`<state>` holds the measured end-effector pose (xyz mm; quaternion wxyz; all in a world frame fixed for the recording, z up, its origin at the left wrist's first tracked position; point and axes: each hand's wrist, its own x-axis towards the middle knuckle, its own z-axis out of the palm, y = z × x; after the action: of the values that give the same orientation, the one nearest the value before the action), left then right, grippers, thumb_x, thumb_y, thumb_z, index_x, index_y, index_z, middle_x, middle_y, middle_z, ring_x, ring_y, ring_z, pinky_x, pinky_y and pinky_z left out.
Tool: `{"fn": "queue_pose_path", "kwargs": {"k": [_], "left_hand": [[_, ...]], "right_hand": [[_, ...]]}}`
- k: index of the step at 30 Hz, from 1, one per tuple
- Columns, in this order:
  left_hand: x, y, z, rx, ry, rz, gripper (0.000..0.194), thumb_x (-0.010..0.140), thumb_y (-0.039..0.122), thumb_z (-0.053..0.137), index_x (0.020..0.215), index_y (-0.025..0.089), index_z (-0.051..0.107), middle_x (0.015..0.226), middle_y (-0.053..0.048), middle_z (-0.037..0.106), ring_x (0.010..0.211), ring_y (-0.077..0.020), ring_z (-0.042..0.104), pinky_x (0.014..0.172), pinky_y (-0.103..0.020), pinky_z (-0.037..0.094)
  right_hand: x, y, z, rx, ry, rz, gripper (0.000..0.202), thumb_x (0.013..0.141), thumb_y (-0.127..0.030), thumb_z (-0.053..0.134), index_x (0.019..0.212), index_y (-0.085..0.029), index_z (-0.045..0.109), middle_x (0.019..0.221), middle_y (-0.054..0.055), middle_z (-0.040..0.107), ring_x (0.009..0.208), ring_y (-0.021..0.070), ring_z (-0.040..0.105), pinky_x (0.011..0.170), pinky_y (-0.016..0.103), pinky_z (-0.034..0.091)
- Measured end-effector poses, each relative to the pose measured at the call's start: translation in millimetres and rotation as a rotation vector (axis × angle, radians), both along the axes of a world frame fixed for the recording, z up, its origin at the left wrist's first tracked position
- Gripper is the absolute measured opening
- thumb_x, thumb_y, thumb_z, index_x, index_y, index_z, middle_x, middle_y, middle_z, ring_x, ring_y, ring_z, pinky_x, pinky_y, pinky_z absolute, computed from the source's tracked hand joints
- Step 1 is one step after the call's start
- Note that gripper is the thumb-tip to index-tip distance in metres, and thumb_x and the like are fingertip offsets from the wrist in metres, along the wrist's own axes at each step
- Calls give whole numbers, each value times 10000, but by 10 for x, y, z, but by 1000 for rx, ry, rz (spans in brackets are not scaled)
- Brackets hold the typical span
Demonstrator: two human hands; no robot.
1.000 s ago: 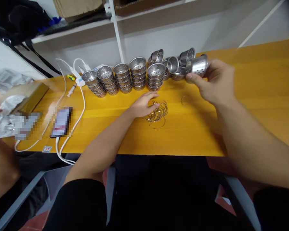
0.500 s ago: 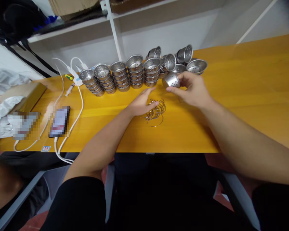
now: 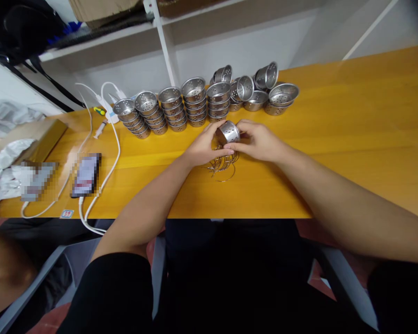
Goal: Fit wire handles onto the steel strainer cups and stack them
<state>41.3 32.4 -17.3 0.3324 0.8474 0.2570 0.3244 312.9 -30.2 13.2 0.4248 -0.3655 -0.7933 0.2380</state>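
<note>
A small perforated metal cup is tilted on its side between my two hands, just above the table. My left hand is closed on its left side, thumb stretched beneath the cup and fingertips by the open rim. My right hand grips the base end between thumb and fingers. Below the cup lies a small heap of bent thin metal wires, partly hidden by my left hand. Behind my hands stand several stacks of similar cups, with a looser pile of cups to their right.
On the left of the wooden table lie a phone on a white cable, a syringe and a cardboard box with plastic wrap. A shelf runs behind. Another person's arm shows at lower left.
My right hand has brought the cup left and down from near the pile to my left hand. My left hand, open before, has closed on the cup.
</note>
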Motion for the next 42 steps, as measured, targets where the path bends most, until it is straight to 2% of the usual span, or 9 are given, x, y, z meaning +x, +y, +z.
{"fn": "queue_pose_path", "kwargs": {"k": [4,8,11,14,19,24,29,39,42], "left_hand": [[19,-67,42,-10,-13,-17,1020,1015,563,1006,1864,256,531,1954,-257,640,1814,-434,682,1565,-659,572],[40,-151,99,-60,-112,-26,883,1049,429,884,1843,276,528,1846,-233,711,1567,-373,855,1372,-582,736],[49,-156,101,-199,-188,-61,841,1056,507,872,1789,272,533,1604,-190,824,1254,-299,933,1144,-503,814],[33,-121,98,-303,-262,-90,759,1053,645,897,1637,266,595,1547,-176,829,1200,-291,926,1085,-498,827],[-13,-76,147,-413,-249,-33,687,1110,750,795,1606,316,603,1653,-174,821,1430,-384,899,1070,-563,842],[-2,-52,153,-415,-252,7,638,1131,741,745,1611,337,626,1595,-152,848,1371,-381,917,1052,-597,837],[1,-52,164,-448,-269,-21,582,1122,775,742,1417,277,684,1488,-187,867,1211,-356,921,1032,-612,841],[7,-43,219,-441,-222,42,683,1041,873,814,1408,309,698,1249,-120,832,1054,-317,856,968,-589,816],[8,-12,217,-436,-230,27,687,1040,881,823,1380,297,701,1197,-112,813,985,-295,848,927,-569,806]], "right_hand": [[-31,-33,13,-117,97,17,807,893,-1016,1101,1004,-304,738,949,25,715,849,272,650,763,464,580],[-32,-24,41,-234,216,73,812,933,-1059,1037,1013,-320,711,939,28,734,852,273,680,794,470,648],[-21,-5,70,-309,325,111,777,946,-1020,1060,1025,-317,737,948,37,774,864,277,751,846,483,712],[-38,-3,65,-382,426,174,731,960,-966,1085,1185,-337,788,1006,42,822,875,291,804,850,505,755],[-78,-52,47,-193,376,135,748,966,-817,1138,1479,-397,793,1113,46,840,945,319,825,933,558,784],[-7,-85,115,26,118,67,527,1071,-811,1041,1317,-356,938,1361,127,849,1189,394,848,1137,664,772],[68,-60,129,165,39,8,567,1085,-904,996,1113,-344,916,1545,151,826,1551,502,766,1416,793,609],[10,-103,108,192,-13,-47,403,1109,-718,1050,1083,-339,914,1423,150,843,1396,494,807,1320,782,663],[13,-129,135,167,-25,-57,450,1126,-774,1015,1060,-335,934,1333,159,856,1314,483,834,1240,768,702]]}}
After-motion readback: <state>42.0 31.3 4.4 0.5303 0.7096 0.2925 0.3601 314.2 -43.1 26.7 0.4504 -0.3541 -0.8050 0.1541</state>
